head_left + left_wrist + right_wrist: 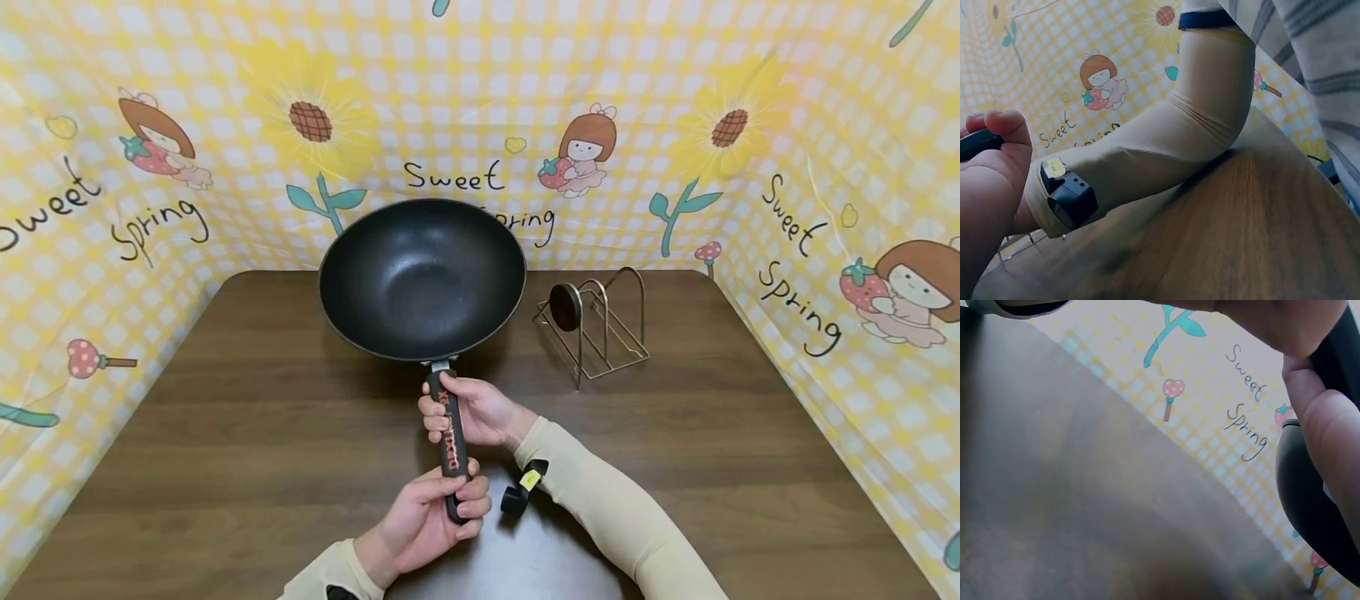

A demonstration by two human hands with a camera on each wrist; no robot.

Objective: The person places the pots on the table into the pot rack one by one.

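Hands: left hand [431, 521], right hand [472, 410] both gripping one wok [422, 277] handle; one rack [600, 321].

A wire rack [600, 329] with a round black knob [564, 307] sits far right on the brown worktop [247, 433], yellow checked cartoon backdrop [480, 108] all around it.

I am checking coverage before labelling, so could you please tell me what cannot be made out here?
- Head view: the lettering on the black wok handle is partly covered by both hands.
- Left wrist view: the gold wire rack is cut off by the left hand.
- Right wrist view: the black round wok is cut by the edge; the brown wooden table is blurred.
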